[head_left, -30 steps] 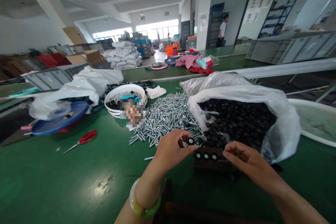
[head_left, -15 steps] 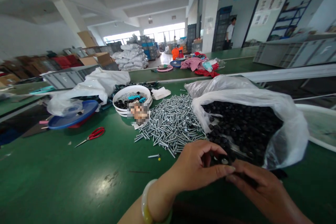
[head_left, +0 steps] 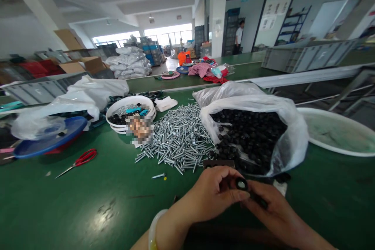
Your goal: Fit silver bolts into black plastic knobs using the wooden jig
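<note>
Near the front of the green table, my left hand (head_left: 215, 187) is closed on a small round black cap (head_left: 241, 183) with a silvery centre. My right hand (head_left: 269, 205) meets it fingertip to fingertip, its fingers closed around a dark piece (head_left: 259, 200) whose shape is mostly hidden. Just beyond the hands, a clear plastic bag (head_left: 297, 125) lies with its mouth spread, full of small black caps (head_left: 249, 133). To its left spreads a heap of silvery bolts (head_left: 181, 136). One loose bolt (head_left: 158, 175) lies apart, beside a yellow dot.
Red-handled scissors (head_left: 83, 158) lie on the left. Behind them are a blue plate (head_left: 73, 129) and stacked white bowls (head_left: 154, 111) with parts inside. A white round tray (head_left: 345, 152) sits at right. A dark flat block (head_left: 218, 163) lies behind my left hand.
The view has swung to the right, so the table's things appear farther left. My hands stay together, and the round cap's silvery centre now faces the camera more.
</note>
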The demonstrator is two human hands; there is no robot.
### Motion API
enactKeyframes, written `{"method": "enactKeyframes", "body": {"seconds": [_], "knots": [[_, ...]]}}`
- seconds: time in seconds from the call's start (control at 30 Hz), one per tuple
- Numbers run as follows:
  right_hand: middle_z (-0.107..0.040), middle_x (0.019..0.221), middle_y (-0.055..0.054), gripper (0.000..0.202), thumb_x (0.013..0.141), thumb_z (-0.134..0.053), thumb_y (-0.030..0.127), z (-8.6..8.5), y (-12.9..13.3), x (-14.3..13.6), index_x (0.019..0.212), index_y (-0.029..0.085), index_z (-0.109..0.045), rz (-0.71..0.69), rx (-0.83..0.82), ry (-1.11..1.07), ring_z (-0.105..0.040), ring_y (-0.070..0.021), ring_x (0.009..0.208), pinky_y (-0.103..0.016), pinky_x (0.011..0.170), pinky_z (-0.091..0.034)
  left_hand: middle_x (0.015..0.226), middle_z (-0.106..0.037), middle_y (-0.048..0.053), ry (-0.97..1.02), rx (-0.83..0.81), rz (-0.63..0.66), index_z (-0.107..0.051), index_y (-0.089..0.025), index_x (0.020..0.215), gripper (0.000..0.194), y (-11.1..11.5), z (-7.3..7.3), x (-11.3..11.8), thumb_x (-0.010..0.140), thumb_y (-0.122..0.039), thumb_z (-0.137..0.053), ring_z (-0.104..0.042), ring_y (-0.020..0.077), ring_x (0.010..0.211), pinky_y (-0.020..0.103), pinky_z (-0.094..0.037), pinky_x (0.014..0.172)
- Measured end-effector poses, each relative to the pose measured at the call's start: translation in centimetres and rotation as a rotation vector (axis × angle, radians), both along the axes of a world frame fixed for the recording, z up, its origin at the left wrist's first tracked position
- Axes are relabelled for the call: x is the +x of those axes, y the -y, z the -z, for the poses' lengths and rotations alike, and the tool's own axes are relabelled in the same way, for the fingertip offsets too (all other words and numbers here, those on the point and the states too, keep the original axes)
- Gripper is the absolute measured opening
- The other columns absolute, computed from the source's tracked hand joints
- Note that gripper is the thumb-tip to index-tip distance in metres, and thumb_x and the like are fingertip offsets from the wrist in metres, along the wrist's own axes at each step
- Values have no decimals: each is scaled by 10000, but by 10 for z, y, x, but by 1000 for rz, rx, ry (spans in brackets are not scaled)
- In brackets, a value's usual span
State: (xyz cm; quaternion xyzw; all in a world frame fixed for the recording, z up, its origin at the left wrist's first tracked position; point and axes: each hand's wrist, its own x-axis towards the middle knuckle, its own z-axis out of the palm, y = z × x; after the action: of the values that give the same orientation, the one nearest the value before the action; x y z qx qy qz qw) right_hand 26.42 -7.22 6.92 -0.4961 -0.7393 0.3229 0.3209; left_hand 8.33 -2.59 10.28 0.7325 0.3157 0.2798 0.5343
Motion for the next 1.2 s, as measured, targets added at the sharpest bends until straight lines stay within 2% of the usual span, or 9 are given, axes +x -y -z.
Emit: {"method": "enactKeyframes", "body": {"seconds": [0.17, 0.37, 0.53, 0.67, 0.77, 0.87, 1.03, 1.2], "knots": [[-642, 723, -32, 253, 857, -452, 362, -2, 0, -2, 770, 194, -619, -14, 50, -6, -594, -165, 691, -243, 638, -485, 708, -560, -12, -15, -19, 36, -621, -175, 913, 265, 1, 0, 3, 720, -355, -652, -432, 80, 572, 185, -339, 520], [-679, 856, -80, 196, 822, -468, 240, 14, 2, 1, 938, 217, -623, 28, 262, 81, -630, -200, 797, -295, 720, -500, 651, -520, -32, 64, -38, -115, -586, -161, 809, 274, 9, 8, 7, 645, -335, -720, -412, 71, 541, 175, -316, 483], [-678, 903, -69, 244, 842, -427, 220, 20, 5, 0, 1002, 235, -610, -14, 181, 69, -636, -193, 836, -286, 734, -506, 624, -505, -37, 77, 6, -154, -564, -162, 774, 269, 14, 14, 10, 658, -357, -707, -421, 72, 522, 172, -331, 466], [-680, 923, -64, 227, 829, -440, 196, 24, 8, 6, 986, 219, -603, -6, 137, 80, -640, -187, 835, -276, 731, -508, 682, -581, -13, -100, 169, -130, -595, -175, 825, 277, 11, 14, 9, 695, -408, -668, -503, 102, 584, 198, -380, 524], [-691, 875, -55, 206, 822, -446, 188, 34, 7, 16, 944, 216, -610, 57, 161, 117, -650, -180, 786, -264, 684, -516, 798, -646, 0, -266, 369, -87, -629, -217, 872, 262, 6, 13, 12, 720, -430, -640, -574, 149, 730, 242, -424, 654], [-697, 858, -53, 187, 815, -471, 218, 47, 1, 26, 927, 211, -620, 159, 208, 119, -656, -180, 769, -265, 673, -526, 894, -661, -5, -378, 498, -68, -633, -260, 945, 246, -2, 13, 20, 748, -405, -613, -590, 180, 845, 283, -440, 750], [-693, 930, -54, 215, 834, -475, 267, 60, -13, 35, 986, 205, -614, 317, 237, 78, -655, -180, 819, -279, 744, -527, 945, -657, -9, -535, 631, -89, -616, -290, 1011, 249, -20, 12, 37, 778, -365, -570, -587, 196, 866, 311, -463, 753], [-700, 912, -28, 213, 830, -493, 290, 60, -14, 37, 977, 217, -629, 312, 175, 93, -658, -174, 809, -271, 736, -532, 893, -646, 1, -702, 713, -98, -611, -291, 999, 226, -32, 9, 38, 778, -329, -578, -577, 213, 846, 327, -463, 711]]}}
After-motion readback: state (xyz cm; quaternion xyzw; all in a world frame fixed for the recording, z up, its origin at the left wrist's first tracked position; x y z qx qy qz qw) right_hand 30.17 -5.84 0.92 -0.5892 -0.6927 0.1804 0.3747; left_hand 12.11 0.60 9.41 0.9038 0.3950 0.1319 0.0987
